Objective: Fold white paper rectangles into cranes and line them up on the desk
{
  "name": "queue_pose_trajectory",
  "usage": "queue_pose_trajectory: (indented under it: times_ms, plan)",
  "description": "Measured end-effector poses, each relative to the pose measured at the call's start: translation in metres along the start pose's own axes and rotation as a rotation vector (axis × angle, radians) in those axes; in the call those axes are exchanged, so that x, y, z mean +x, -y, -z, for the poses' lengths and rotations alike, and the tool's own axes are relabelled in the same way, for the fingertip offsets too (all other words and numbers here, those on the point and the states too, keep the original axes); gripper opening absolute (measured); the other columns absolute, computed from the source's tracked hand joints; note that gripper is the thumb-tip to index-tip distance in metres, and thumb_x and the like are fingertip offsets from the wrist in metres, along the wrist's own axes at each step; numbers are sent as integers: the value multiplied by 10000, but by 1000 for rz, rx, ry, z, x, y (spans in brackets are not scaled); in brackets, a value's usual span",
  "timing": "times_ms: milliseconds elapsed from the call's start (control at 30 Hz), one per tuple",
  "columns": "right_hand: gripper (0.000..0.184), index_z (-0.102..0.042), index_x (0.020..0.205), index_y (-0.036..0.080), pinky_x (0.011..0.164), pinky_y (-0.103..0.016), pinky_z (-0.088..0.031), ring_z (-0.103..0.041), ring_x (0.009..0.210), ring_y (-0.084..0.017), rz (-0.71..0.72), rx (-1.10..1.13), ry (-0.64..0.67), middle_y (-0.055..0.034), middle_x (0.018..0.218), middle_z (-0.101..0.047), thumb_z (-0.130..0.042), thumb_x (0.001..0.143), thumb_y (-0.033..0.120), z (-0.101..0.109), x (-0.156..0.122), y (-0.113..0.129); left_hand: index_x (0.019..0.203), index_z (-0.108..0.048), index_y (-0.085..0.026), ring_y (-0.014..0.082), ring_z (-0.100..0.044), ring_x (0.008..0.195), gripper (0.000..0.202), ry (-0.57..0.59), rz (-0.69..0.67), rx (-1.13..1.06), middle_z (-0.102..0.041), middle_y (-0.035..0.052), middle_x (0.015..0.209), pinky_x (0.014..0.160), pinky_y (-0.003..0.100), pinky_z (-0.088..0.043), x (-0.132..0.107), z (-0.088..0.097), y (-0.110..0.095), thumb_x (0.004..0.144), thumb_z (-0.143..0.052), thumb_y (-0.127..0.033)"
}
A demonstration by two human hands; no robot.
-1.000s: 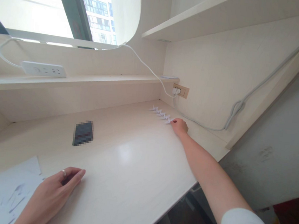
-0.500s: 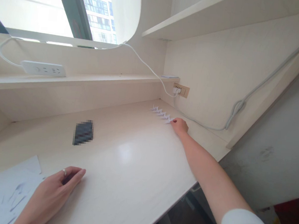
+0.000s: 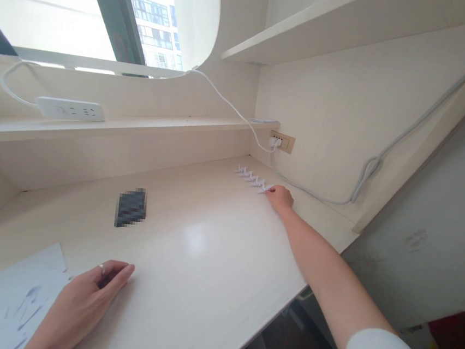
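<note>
At the far right of the desk, my right hand reaches out with thumb and fingers pinched on the nearest of several small white paper cranes. They stand in a slanting row that runs from the back corner toward my fingertips. The pinched paper crane rests at the row's near end, partly hidden by my fingers. Lower left, my left hand lies on its side on the desk, fingers curled and thumb against the index finger, a ring on one finger. Nothing shows in it.
A white paper sheet with dark marks lies beside my left hand. Farther back is a blurred-out dark object. A power strip sits on the low shelf. A white cable runs to the wall socket.
Both hands hold nearly the same places, the right still pinching the near paper crane. The whole view has shifted very slightly.
</note>
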State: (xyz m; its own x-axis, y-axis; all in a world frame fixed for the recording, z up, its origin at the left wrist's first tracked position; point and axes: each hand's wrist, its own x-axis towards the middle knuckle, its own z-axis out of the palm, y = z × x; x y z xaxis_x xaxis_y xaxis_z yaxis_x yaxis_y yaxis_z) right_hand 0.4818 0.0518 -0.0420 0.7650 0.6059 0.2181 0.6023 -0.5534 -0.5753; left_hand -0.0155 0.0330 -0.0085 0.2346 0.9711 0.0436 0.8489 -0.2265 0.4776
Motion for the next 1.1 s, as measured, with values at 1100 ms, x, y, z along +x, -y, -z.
queue_pose_trajectory:
  times_ms: [1100]
  plan:
    - [220,-719,853,257,685,-282,-402,-637,816,-202,546,232,482,-23,866,-737,-533,823,371,-61,-247,187,850,-709,-186,202,-644,787,221,60,-98,65,-730,63,847,697,303,-458,-25,8,-7,809,-529,-307]
